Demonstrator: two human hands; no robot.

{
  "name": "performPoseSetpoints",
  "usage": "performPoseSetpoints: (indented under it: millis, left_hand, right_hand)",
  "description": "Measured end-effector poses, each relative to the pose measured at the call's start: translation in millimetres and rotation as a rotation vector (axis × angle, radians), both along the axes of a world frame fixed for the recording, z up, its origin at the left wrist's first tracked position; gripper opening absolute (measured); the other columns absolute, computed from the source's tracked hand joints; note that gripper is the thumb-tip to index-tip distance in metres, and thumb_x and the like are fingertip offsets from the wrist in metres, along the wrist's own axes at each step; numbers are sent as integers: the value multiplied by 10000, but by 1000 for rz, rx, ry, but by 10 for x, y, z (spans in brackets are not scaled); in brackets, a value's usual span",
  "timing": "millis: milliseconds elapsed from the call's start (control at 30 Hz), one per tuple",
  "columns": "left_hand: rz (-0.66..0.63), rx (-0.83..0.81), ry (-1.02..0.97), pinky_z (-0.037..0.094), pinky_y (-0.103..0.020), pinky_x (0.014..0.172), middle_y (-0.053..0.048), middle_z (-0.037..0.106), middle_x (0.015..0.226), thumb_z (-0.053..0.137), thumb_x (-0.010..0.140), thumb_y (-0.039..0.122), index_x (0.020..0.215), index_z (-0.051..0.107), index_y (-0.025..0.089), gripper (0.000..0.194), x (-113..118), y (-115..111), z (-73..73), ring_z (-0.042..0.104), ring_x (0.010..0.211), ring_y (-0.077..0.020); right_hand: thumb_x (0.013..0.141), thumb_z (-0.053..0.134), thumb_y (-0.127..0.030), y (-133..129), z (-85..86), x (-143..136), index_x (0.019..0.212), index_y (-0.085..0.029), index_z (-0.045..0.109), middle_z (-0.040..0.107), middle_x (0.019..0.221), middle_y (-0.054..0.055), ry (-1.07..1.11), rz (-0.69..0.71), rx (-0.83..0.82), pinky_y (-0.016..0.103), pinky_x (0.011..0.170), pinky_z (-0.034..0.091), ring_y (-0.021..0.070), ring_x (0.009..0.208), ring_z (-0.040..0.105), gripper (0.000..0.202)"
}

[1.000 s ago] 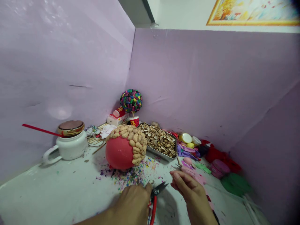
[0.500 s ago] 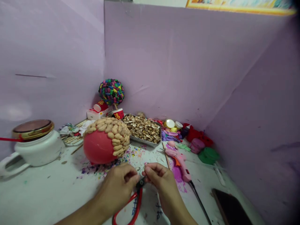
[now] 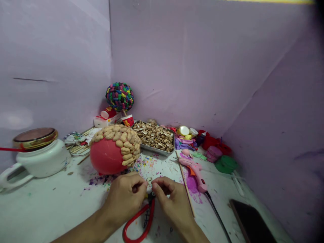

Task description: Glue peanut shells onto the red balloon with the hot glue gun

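Observation:
Near the front centre of the table, my left hand (image 3: 126, 192) is closed in a pinch, its fingertips close to those of my right hand (image 3: 168, 195), which is pinched too. Anything held between the fingers is too small to make out. Red-handled scissors (image 3: 150, 216) lie just below the fingertips, their pivot between the hands. Behind my left hand sits a red ball (image 3: 106, 157), its top and right side covered with peanuts (image 3: 128, 146). A metal tray (image 3: 162, 152) of shells (image 3: 154, 135) stands behind it.
A white mug (image 3: 43, 160) stands at the left. To the right are a stick (image 3: 186, 185), a pink glue gun (image 3: 196, 172) with its cord, a phone (image 3: 250, 221) and a green tub (image 3: 226, 164). A multicoloured ball (image 3: 119, 97) stands at the back.
The view has tilted down slightly. My fingertips have shifted a little left relative to the scissors' pivot, and more of the stick beside my right hand shows.

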State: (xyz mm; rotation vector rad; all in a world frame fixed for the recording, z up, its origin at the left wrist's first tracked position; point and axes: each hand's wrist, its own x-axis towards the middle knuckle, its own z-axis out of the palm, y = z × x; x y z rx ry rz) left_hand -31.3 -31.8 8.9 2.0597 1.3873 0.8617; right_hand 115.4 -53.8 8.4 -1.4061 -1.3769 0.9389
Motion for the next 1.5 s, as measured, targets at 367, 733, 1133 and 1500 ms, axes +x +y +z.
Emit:
performPoseSetpoints:
  millis: [367,733,1133,1500]
  left_hand:
    - [-58,273,205,359,-250,576,-34,563,631,406,816,213,600,563,176,270,2,-111,57,515,603,-135]
    - [7,-461,-553,386,-231,534,-16,573,608,588,616,313,680,642,120,211,89,33,24,482,561,-123]
    - [58,-409,-515,324,-217,488,7,499,531,543,659,321,579,600,125,219,119,-12,-7,408,523,-108]
    - [60,-351,-402,319,-219,477,12,482,500,492,619,243,523,550,143,150,99,-7,44,414,504,-110]
  right_hand:
    - [761,502,-206,-71,50,-9,688,-184,629,640,638,28,-572,76,200,229,531,353,152,583,558,148]
    - [616,522,-266,64,63,-30,557,-161,573,417,409,-64,190,-188,-178,205,399,226,74,391,310,131]
    - [565,559,-213,1,33,-212,501,-151,584,483,434,-36,271,-226,-183,215,440,294,88,431,380,93]
    - [597,606,-222,7,59,-98,581,-137,672,614,526,9,182,-146,-136,227,495,367,126,499,495,109]
